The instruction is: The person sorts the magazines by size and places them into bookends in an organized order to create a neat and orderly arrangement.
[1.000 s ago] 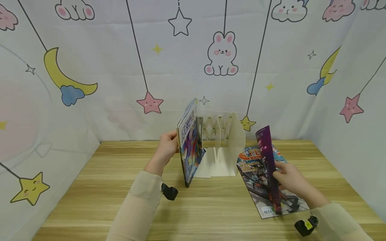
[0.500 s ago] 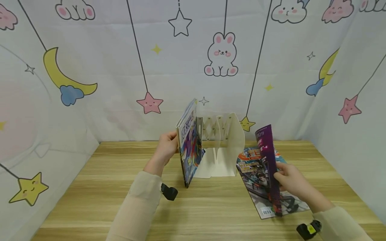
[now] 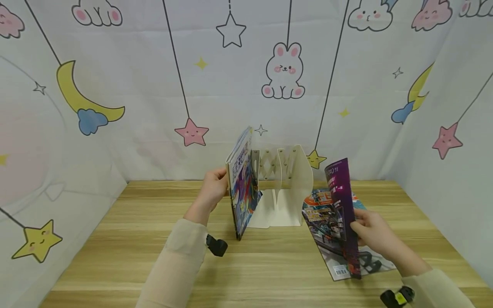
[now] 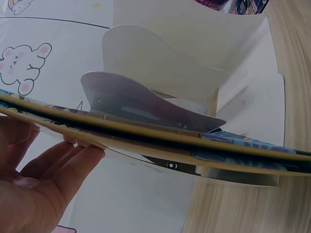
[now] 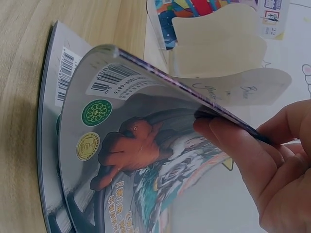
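My left hand (image 3: 214, 188) rests against the outer left side of the upright magazines (image 3: 244, 184). In the left wrist view its fingertips (image 4: 95, 154) touch the pale end panel (image 4: 238, 175) beside them. These magazines stand in the left section of a cream metal book rack (image 3: 302, 188). My right hand (image 3: 371, 231) pinches a thin magazine (image 3: 344, 214) by its edge, thumb on one side and fingers on the other. Its purple side faces left, and it bows, as the right wrist view shows. Beneath it another magazine (image 3: 321, 233) lies flat on the table.
The rack has a middle divider (image 3: 279, 175) and a folding lattice back (image 3: 267, 164); its right sections hold nothing. The wooden table (image 3: 161, 205) ends at a patterned cloth backdrop (image 3: 154, 145), with cloth at both sides too.
My right hand has shifted slightly to the right, and the magazine in it has turned to show more of its purple side. My left hand and the upright magazines stay put.
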A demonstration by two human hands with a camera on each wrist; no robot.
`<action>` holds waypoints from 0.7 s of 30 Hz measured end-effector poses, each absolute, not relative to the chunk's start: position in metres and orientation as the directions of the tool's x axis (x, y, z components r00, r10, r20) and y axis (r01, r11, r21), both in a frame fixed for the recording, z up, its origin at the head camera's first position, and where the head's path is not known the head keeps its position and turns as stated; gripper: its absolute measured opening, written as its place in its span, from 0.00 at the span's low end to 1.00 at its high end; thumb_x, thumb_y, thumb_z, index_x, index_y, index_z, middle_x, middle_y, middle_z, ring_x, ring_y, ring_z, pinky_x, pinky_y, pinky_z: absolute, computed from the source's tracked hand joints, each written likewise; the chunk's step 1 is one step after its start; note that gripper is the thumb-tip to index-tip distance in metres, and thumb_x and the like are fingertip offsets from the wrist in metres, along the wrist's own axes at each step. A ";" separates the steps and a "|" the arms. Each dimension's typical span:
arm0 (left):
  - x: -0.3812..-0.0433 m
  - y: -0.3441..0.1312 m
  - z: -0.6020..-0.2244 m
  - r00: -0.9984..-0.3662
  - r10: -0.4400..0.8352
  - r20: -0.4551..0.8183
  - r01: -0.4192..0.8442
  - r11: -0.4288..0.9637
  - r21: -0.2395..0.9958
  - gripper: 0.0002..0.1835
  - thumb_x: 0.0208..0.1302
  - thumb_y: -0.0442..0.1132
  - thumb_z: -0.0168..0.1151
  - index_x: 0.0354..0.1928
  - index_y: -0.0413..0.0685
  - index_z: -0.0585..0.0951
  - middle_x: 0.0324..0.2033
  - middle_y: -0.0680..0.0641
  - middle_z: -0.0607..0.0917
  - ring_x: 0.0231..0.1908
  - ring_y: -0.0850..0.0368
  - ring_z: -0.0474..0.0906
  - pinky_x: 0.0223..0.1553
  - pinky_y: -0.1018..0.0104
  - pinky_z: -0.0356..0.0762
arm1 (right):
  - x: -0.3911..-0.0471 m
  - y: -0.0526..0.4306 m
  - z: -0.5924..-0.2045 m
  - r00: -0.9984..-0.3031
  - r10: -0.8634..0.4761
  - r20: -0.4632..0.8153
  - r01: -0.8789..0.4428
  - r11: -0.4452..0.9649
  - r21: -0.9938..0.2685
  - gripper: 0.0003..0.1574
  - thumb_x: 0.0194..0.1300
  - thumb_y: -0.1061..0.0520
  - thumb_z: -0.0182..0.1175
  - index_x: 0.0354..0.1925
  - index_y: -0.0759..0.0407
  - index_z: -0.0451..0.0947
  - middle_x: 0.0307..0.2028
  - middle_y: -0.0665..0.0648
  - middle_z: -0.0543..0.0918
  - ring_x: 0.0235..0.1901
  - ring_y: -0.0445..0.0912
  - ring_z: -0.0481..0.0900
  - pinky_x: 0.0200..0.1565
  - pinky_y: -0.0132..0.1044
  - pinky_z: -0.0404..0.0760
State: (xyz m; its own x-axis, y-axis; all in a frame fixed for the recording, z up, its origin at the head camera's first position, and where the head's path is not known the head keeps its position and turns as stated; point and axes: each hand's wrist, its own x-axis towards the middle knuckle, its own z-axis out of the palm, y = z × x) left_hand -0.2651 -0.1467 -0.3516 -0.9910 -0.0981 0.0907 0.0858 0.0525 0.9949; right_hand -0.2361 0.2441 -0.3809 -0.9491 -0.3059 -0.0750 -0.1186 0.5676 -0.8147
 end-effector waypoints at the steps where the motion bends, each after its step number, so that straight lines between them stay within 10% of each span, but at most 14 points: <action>1: -0.265 -0.147 -0.352 -0.991 -0.100 0.091 0.086 0.056 0.995 0.17 0.72 0.40 0.49 0.50 0.35 0.80 0.28 0.51 0.82 0.24 0.63 0.77 0.30 0.67 0.81 | -0.236 0.244 -0.381 -0.949 -0.306 -0.075 -0.118 0.566 -0.816 0.33 0.68 0.66 0.40 0.68 0.78 0.48 0.32 0.71 0.82 0.39 0.54 0.84 0.31 0.40 0.85; 21: -0.264 -0.146 -0.351 -0.991 -0.110 0.078 0.068 0.091 0.993 0.18 0.72 0.43 0.48 0.50 0.36 0.81 0.33 0.48 0.82 0.27 0.63 0.76 0.30 0.68 0.80 | -0.226 0.241 -0.378 -0.945 -0.327 -0.007 -0.165 0.496 -0.852 0.32 0.70 0.67 0.42 0.68 0.77 0.48 0.51 0.77 0.76 0.42 0.57 0.84 0.32 0.39 0.85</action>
State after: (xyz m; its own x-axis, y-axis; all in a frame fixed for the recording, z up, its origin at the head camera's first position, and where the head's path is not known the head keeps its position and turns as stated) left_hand -0.2641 -0.1456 -0.3507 -0.9908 -0.1103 0.0782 0.0682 0.0912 0.9935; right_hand -0.2260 0.2407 -0.3777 -0.9449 -0.3273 -0.0075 -0.1651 0.4960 -0.8525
